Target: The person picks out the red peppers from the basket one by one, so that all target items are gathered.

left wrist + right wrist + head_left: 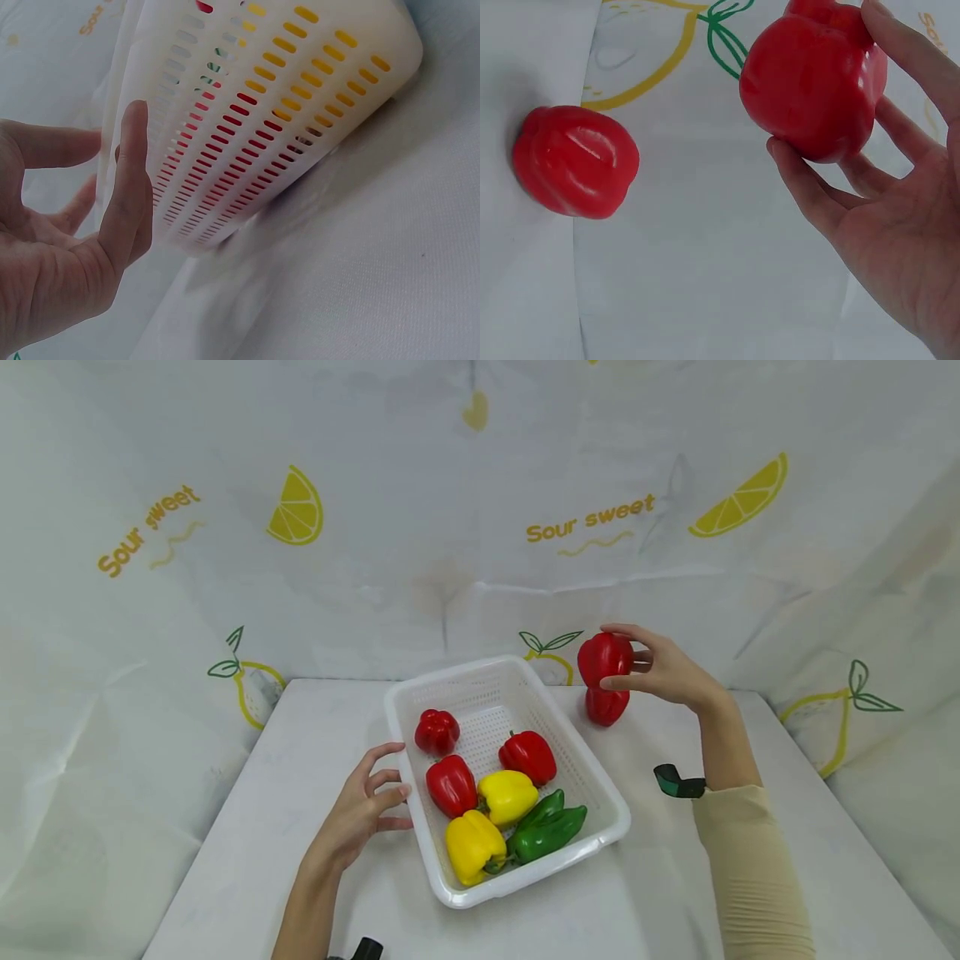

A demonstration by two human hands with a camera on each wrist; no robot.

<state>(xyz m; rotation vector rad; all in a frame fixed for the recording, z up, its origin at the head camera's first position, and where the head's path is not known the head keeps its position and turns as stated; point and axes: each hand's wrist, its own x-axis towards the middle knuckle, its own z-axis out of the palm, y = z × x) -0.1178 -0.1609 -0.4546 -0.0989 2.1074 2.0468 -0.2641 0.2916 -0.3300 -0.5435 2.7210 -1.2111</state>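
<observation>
Head view: glossy red blocky bell pepper (602,657) in the right hand (663,672) covers the top of a second glossy red bell pepper (606,708) lying on the table; right wrist view has the two apart. Held pepper cut off by the top edge there. Left wrist view gives basket contents only as colour through slots. Two long green peppers (551,835) overlap; black object (367,949) at bottom edge mostly out of frame, can't identify.

Right hand: raised beyond the basket's right side, fingers and thumb spread round the held pepper, pinching it from opposite sides, clear of the table. Beige sleeve (753,877), dark band piece (678,782) at wrist. Left hand: at left rim of white rectangular perforated plastic basket (480,683), bent fingers gripping the rim, some against the outer wall; exact contact partly hidden.

Basket sits angled on the white table (247,860), holding the greens, three red bell peppers (452,785) and two yellow bell peppers (507,797). Behind and at the sides: wrinkled white sheet (420,468), lemon prints, "Sour sweet" lettering.
</observation>
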